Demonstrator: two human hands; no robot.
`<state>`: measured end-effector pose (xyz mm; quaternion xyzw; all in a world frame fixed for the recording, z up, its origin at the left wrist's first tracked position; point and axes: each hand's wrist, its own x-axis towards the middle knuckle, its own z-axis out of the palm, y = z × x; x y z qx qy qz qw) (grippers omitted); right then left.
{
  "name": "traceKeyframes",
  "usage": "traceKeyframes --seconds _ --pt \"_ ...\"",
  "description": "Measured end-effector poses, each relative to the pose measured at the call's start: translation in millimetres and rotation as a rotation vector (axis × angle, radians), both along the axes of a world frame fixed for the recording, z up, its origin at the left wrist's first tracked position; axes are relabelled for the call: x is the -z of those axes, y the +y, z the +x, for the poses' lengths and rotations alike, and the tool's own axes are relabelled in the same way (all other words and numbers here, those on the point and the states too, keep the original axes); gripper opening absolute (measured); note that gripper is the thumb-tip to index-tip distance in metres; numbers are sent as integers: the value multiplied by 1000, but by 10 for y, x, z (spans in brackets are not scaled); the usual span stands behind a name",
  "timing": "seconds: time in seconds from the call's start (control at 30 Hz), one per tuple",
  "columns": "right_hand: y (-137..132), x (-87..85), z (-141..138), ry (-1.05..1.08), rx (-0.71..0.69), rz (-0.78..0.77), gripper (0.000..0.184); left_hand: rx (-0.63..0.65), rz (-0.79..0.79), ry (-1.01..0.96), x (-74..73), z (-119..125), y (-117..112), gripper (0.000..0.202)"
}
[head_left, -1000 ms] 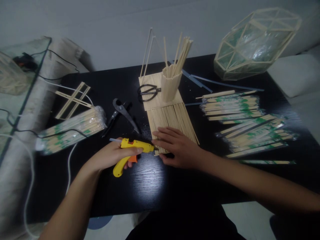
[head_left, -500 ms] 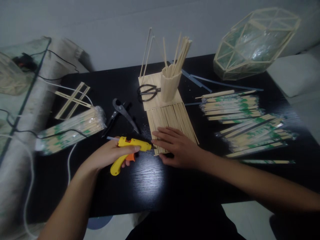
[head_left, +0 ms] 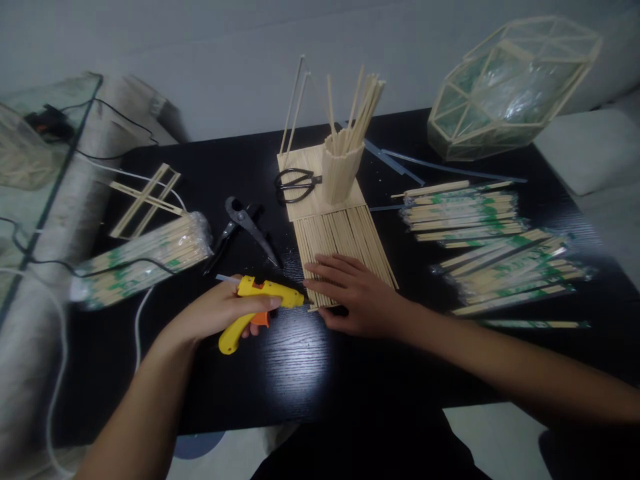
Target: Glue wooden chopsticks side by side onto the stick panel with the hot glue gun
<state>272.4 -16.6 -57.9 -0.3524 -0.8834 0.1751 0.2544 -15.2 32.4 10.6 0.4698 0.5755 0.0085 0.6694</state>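
Observation:
A yellow hot glue gun (head_left: 273, 291) with an orange trigger is in my left hand (head_left: 223, 310), its fingers wrapped round the grip. A glue stick pokes out of its back end. The nozzle points right, at the near left corner of a row of bamboo sticks (head_left: 345, 233); whether it touches them I cannot tell. My right hand (head_left: 357, 293) lies flat across the near end of those sticks, fingers stretched out. Behind the row, a bamboo stick panel (head_left: 305, 207) bears a stick holder (head_left: 340, 175) full of upright sticks and black-handled scissors (head_left: 295, 185).
Pliers (head_left: 250, 227) lie left of the sticks. Packs of wrapped chopsticks (head_left: 145, 260) rest at the left, with more packs (head_left: 465, 213) at the right. A geometric stick frame (head_left: 510, 93) stands at the back right. A white cord (head_left: 139, 327) runs along the left side.
The glue gun has tilted slightly, its nozzle dipping a little toward the near corner of the sticks. My right hand stays in place.

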Motion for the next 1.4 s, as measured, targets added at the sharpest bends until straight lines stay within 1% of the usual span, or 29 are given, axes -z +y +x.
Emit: traceKeyframes --seconds 0.13,0.2,0.27,0.33,0.43,0.5,0.57,0.67,0.83,1.03,1.13,1.4 --pt "2 3 3 -6 2 -13 50 31 27 -11 3 -140 20 36" --pt "4 4 0 -8 4 -10 49 9 81 -62 3 -223 27 36" --pt "3 4 -4 -7 7 -3 47 -128 217 -184 12 -250 22 38" --pt "0 4 -6 -6 7 6 46 -296 388 -319 30 -194 1 44" --pt "-2 2 -7 -10 6 -2 47 -434 403 -365 67 -11 -63 46" --pt "-1 -1 -7 -12 7 -16 48 -474 395 -317 92 102 -115 44" --pt "0 -7 -7 -15 8 -24 48 -462 373 -288 114 173 -164 44" --pt "0 -16 -10 -21 5 -18 48 -419 361 -300 139 223 -218 44" --pt "-6 -11 -9 -9 4 -26 49 -370 396 -302 168 285 -253 49" --pt "-12 21 -14 17 27 3 58 -374 415 -296 214 289 -266 52" --pt "-12 26 -17 17 23 28 58 -359 394 -300 224 284 -269 52" --pt "-3 25 -16 20 8 0 63 -350 400 -273 212 317 -259 54"
